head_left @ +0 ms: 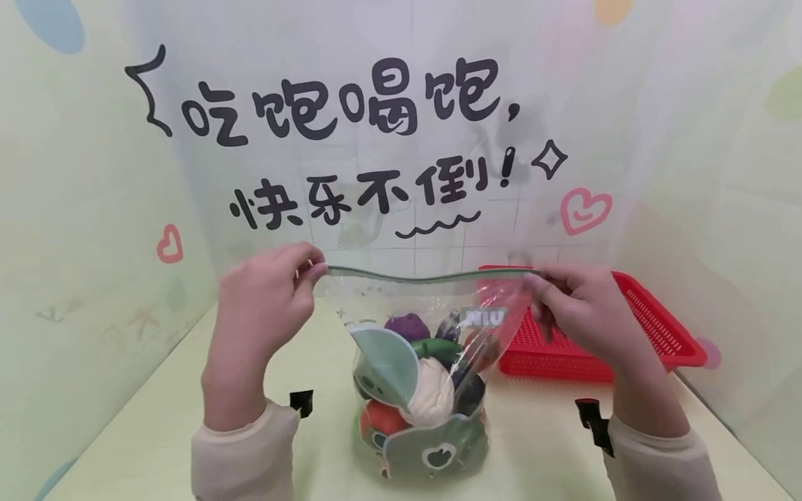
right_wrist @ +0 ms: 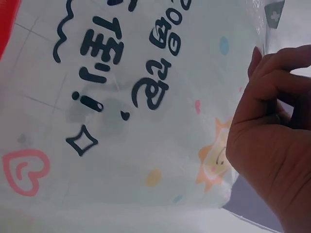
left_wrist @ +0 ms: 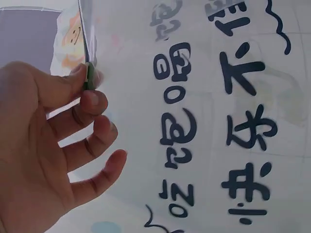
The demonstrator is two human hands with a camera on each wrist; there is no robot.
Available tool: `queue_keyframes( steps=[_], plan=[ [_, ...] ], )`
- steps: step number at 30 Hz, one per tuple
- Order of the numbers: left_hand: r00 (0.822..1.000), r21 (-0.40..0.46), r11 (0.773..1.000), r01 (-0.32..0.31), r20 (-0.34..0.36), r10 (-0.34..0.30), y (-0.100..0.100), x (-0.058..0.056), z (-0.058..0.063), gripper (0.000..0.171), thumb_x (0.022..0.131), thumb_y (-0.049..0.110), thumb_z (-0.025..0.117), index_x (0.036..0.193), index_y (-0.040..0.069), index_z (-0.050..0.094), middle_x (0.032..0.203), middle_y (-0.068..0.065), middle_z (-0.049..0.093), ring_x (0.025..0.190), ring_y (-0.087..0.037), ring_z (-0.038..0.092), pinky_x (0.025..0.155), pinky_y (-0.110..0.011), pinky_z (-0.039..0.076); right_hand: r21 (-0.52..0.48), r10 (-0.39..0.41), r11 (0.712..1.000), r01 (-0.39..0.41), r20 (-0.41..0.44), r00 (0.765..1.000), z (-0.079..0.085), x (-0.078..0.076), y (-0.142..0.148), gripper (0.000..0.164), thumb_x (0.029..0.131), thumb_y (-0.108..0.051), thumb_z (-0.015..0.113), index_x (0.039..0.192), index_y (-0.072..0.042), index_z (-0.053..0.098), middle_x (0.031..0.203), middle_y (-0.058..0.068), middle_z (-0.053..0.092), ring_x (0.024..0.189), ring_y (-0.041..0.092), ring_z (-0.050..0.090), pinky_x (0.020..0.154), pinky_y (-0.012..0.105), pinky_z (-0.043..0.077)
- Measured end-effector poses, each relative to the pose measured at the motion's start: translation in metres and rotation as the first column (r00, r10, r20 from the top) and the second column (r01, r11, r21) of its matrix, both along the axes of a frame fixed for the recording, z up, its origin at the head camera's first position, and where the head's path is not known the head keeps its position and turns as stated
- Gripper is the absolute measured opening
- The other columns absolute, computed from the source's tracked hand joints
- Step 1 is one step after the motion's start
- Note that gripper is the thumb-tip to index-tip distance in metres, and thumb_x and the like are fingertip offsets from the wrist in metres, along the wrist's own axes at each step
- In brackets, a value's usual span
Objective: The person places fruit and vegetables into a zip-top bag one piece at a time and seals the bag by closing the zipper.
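Observation:
A clear zip bag (head_left: 432, 435) with a green zip strip stands upright on the table, printed with pale green cartoon shapes. Through its side I see a white cauliflower-like piece (head_left: 432, 393), a green vegetable (head_left: 438, 350), a purple one (head_left: 407, 325) and a red-orange one (head_left: 383, 417). My left hand (head_left: 263, 306) pinches the left end of the strip between thumb and forefinger; the left wrist view shows its other fingers loosely bent. At the strip's right end, my right hand (head_left: 583, 309) pinches the corner. Between both hands the strip is stretched, its edges looking together.
A red plastic basket (head_left: 551, 372) with perforated sides stands behind the bag on the right, partly hidden by my right hand. A pale wall sheet (head_left: 407, 35) with black lettering rises behind the table (head_left: 156, 431).

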State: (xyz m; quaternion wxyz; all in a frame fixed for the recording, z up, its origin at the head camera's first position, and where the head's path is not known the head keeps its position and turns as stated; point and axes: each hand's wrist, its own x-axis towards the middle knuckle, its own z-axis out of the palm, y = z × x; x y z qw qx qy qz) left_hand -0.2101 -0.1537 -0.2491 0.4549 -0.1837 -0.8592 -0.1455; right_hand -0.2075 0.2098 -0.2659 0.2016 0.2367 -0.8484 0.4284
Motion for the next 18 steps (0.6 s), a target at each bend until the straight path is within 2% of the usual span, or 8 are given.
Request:
queue_keyframes(
  steps=[2, 3, 5, 7, 8, 10, 14, 18],
  plan=[
    [0.991, 0.121, 0.993, 0.013, 0.129, -0.029, 0.007, -0.011, -0.003, 0.007, 0.093, 0.02, 0.062, 0.09, 0.015, 0.066, 0.064, 0.001, 0.06, 0.052, -0.016, 0.049, 0.043, -0.032, 0.036, -0.127, 0.029, 0.992, -0.012, 0.132, 0.991, -0.003, -0.011, -0.002, 0.028, 0.096, -0.031, 0.059, 0.099, -0.003, 0.061, 0.073, 0.011, 0.063, 0.057, 0.025, 0.064, 0.052, 0.027, 0.057],
    [0.975, 0.211, 0.977, 0.028, 0.21, -0.073, 0.011, -0.016, -0.005, 0.008, 0.095, 0.019, 0.06, 0.092, 0.014, 0.065, 0.064, -0.001, 0.061, 0.052, -0.016, 0.051, 0.044, -0.031, 0.038, -0.188, 0.059, 0.982, -0.023, 0.187, 0.981, -0.006, -0.017, -0.004, 0.031, 0.097, -0.031, 0.057, 0.103, -0.001, 0.06, 0.078, 0.014, 0.065, 0.063, 0.027, 0.066, 0.056, 0.029, 0.059],
    [0.925, 0.412, 0.911, 0.038, 0.33, -0.187, 0.018, -0.027, -0.01, 0.009, 0.097, 0.015, 0.057, 0.1, 0.01, 0.063, 0.068, -0.004, 0.065, 0.057, -0.017, 0.057, 0.05, -0.029, 0.046, -0.287, 0.127, 0.957, -0.049, 0.26, 0.957, -0.013, -0.03, -0.008, 0.032, 0.099, -0.028, 0.055, 0.112, 0.001, 0.057, 0.093, 0.016, 0.068, 0.078, 0.029, 0.069, 0.067, 0.032, 0.06],
    [0.867, 0.563, 0.826, 0.029, 0.398, -0.302, 0.024, -0.036, -0.014, 0.016, 0.099, 0.011, 0.053, 0.112, 0.007, 0.06, 0.083, -0.006, 0.07, 0.071, -0.017, 0.064, 0.064, -0.03, 0.052, -0.306, 0.169, 0.949, -0.076, 0.29, 0.942, -0.02, -0.041, -0.012, 0.034, 0.099, -0.025, 0.055, 0.121, 0.0, 0.055, 0.11, 0.015, 0.067, 0.095, 0.028, 0.067, 0.076, 0.036, 0.058],
    [0.839, 0.603, 0.797, 0.022, 0.422, -0.342, 0.027, -0.04, -0.017, 0.022, 0.099, 0.011, 0.052, 0.12, 0.007, 0.057, 0.094, -0.006, 0.071, 0.083, -0.017, 0.066, 0.072, -0.032, 0.054, -0.286, 0.177, 0.954, -0.086, 0.311, 0.934, -0.023, -0.046, -0.014, 0.038, 0.098, -0.026, 0.057, 0.127, -0.001, 0.052, 0.119, 0.013, 0.064, 0.102, 0.028, 0.065, 0.08, 0.039, 0.057],
    [0.809, 0.601, 0.799, 0.023, 0.458, -0.368, 0.03, -0.045, -0.02, 0.036, 0.1, 0.014, 0.05, 0.136, 0.011, 0.048, 0.117, -0.004, 0.067, 0.104, -0.019, 0.062, 0.086, -0.039, 0.052, -0.199, 0.159, 0.976, -0.091, 0.357, 0.92, -0.028, -0.051, -0.016, 0.058, 0.094, -0.031, 0.063, 0.142, -0.007, 0.04, 0.136, 0.008, 0.054, 0.117, 0.027, 0.056, 0.086, 0.043, 0.054],
    [0.782, 0.493, 0.87, 0.031, 0.53, -0.328, 0.034, -0.047, -0.022, 0.053, 0.101, 0.026, 0.047, 0.15, 0.02, 0.028, 0.142, -0.007, 0.049, 0.125, -0.025, 0.048, 0.095, -0.052, 0.046, -0.015, 0.084, 0.996, -0.085, 0.412, 0.907, -0.033, -0.055, -0.018, 0.097, 0.085, -0.046, 0.069, 0.155, -0.027, 0.006, 0.152, -0.002, 0.034, 0.133, 0.025, 0.039, 0.094, 0.047, 0.049],
    [0.764, 0.384, 0.923, 0.028, 0.587, -0.267, 0.038, -0.045, -0.02, 0.052, 0.101, 0.034, 0.046, 0.148, 0.021, 0.03, 0.144, -0.01, 0.046, 0.127, -0.03, 0.045, 0.096, -0.056, 0.044, 0.063, 0.072, 0.992, -0.106, 0.404, 0.912, -0.032, -0.053, -0.017, 0.098, 0.082, -0.051, 0.07, 0.154, -0.037, 0.006, 0.153, 0.001, 0.031, 0.137, 0.027, 0.033, 0.091, 0.046, 0.051]
  ],
)
